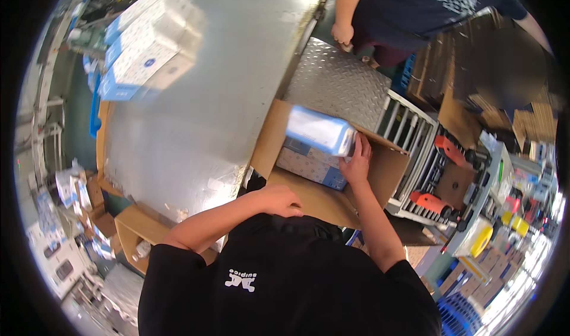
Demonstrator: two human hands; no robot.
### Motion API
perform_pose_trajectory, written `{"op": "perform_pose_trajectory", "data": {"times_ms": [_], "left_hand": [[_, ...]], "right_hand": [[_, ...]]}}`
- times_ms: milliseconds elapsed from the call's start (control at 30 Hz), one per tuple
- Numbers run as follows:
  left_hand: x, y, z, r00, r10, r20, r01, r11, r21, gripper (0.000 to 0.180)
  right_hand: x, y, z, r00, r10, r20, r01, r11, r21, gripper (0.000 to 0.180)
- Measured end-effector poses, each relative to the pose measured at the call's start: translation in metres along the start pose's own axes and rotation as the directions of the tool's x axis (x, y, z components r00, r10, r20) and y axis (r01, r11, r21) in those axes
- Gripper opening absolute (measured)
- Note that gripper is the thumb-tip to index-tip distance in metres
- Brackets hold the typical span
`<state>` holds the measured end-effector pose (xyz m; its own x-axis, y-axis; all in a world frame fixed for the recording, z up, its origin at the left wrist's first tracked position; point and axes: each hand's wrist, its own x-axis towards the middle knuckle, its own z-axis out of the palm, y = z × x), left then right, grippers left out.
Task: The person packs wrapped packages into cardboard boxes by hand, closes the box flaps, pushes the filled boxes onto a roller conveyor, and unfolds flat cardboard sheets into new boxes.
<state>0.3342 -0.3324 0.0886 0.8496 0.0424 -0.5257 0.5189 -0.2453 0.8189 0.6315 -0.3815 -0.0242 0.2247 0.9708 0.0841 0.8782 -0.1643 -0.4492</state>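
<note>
An open brown cardboard carton [386, 164] stands in front of me, its flaps spread. My right hand [357, 162] reaches over it and grips the right end of a white box with blue edges [317, 130], slightly blurred. This box is tilted above the carton's opening. Beneath it, a white patterned box with a blue end [309, 165] lies inside the carton; its far side is hidden. My left hand [281, 200] is curled close to my body, beside the carton's near flap [314, 196]; nothing shows in its fingers.
A metal table [208, 116] on the left bears white-and-blue boxes [145, 63]. Beyond the carton lies a diamond-plate metal surface [338, 78], where a co-worker [409, 9] stands. A roller conveyor [409, 152] with orange parts [430, 202] runs along the right. Another open carton [139, 229] is at the lower left.
</note>
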Motion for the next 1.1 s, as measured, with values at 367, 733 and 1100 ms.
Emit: {"op": "perform_pose_trajectory", "data": {"times_ms": [367, 733, 1100], "left_hand": [[-0.006, -0.011, 0.05, 1.0, -0.023, 0.013, 0.025, 0.99, -0.137, 0.052], [-0.082, -0.007, 0.104, 0.419, -0.33, -0.846, -0.106, 0.908, -0.406, 0.036], [-0.251, -0.167, 0.296, -0.47, -0.749, -0.467, 0.28, 0.375, -0.884, 0.038]], "right_hand": [[0.004, -0.055, 0.002, 0.987, 0.158, 0.04, -0.163, 0.968, 0.192, 0.045], [0.026, -0.063, 0.091, 0.859, 0.216, 0.463, -0.004, 0.909, -0.417, 0.077], [0.025, -0.078, 0.171, 0.629, -0.151, 0.762, 0.295, 0.954, -0.055, 0.078]]}}
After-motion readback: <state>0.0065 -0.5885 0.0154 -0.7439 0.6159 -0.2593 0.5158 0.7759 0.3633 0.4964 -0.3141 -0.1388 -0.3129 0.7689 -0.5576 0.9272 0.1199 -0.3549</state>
